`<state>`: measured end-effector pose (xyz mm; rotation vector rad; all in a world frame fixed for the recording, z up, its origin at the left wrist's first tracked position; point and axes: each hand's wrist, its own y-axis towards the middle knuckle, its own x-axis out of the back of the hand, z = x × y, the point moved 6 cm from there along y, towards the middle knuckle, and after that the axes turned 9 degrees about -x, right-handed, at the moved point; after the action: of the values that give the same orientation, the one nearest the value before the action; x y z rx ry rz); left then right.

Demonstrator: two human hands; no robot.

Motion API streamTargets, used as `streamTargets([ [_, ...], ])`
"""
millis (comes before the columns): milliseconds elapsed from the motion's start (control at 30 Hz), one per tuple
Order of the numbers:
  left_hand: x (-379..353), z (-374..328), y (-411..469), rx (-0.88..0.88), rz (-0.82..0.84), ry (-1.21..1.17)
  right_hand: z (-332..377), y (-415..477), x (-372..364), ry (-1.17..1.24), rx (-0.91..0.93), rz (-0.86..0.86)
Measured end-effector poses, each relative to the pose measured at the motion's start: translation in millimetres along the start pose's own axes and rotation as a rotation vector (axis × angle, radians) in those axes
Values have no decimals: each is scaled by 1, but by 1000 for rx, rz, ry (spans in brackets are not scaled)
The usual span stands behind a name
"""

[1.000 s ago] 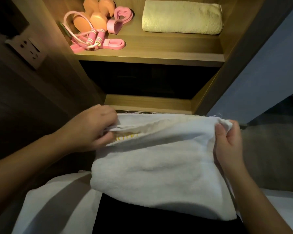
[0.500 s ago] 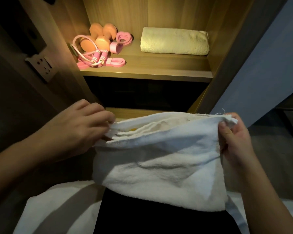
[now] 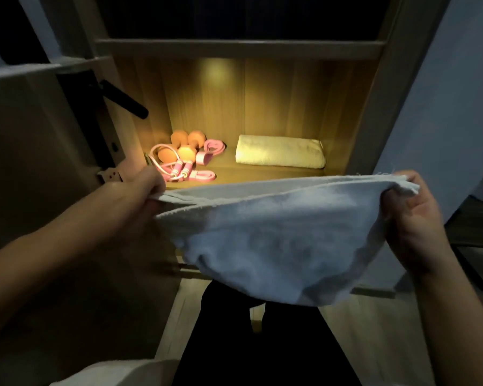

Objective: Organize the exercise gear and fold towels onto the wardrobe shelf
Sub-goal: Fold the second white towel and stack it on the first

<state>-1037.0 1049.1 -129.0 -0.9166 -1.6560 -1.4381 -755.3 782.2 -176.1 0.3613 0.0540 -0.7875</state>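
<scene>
A folded white towel [image 3: 273, 240] hangs in the air in front of the lit wardrobe shelf [image 3: 262, 171]. My left hand [image 3: 129, 201] grips its left top corner and my right hand [image 3: 410, 218] grips its right top corner, so the top edge is stretched between them and the rest sags below. On the shelf lies a folded pale yellow towel [image 3: 280, 151] at the right. At the shelf's left sit orange dumbbells [image 3: 184, 144], a pink skipping rope [image 3: 173, 168] and pink resistance bands [image 3: 211, 150].
A door with a black handle [image 3: 123, 98] stands at the left, with a wall socket [image 3: 110, 175] below it. A blue-grey panel [image 3: 441, 107] flanks the wardrobe on the right. Wooden floor [image 3: 354, 330] lies below, and white bedding [image 3: 109, 371] shows at the bottom.
I have lifted the white towel from my lap up to shelf height and stretched it wider. The view rose, so the lit shelf now sits mid-frame.
</scene>
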Motion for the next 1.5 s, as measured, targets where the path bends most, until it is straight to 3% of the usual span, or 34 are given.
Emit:
streamTargets([
  [200, -14, -8, -20, -24, 11, -216, -13, -17, 1, 12, -30, -28],
  [300, -20, -25, -34, -214, -60, -197, -23, -25, 9, 5, -61, -56],
  [400, -35, -34, -41, -376, 1, -172, -33, -28, 16, -28, -110, -85],
  [533, -49, -36, -41, -421, 24, -168, -53, -32, 24, -29, -156, -133],
  [633, -62, -33, -43, -452, 133, -193, -64, -33, 26, -29, -207, -158],
  [767, -82, -25, -43, -428, 210, -90, -73, -33, 25, -39, -240, -179],
  [967, -78, -3, -18, -462, 184, 153, -69, -19, 19, -34, -259, -159],
  [1033, -75, 15, 1, -360, 235, 141, -62, -4, 17, -77, -245, -159],
  [1133, -50, 53, 48, -55, 158, 101, -36, 43, 5, -181, -153, -160],
  [1233, 4, 55, 110, -156, -94, 174, 21, 111, -3, -207, 34, -226],
  [1300, 34, 45, 142, -205, -163, 134, 59, 150, -4, -184, 182, -279],
  [1433, 12, 44, 164, -91, 165, 105, 59, 192, 11, -471, 101, -343],
  [1500, 10, 47, 168, -4, 165, 24, 49, 202, 22, -544, 56, -357],
])
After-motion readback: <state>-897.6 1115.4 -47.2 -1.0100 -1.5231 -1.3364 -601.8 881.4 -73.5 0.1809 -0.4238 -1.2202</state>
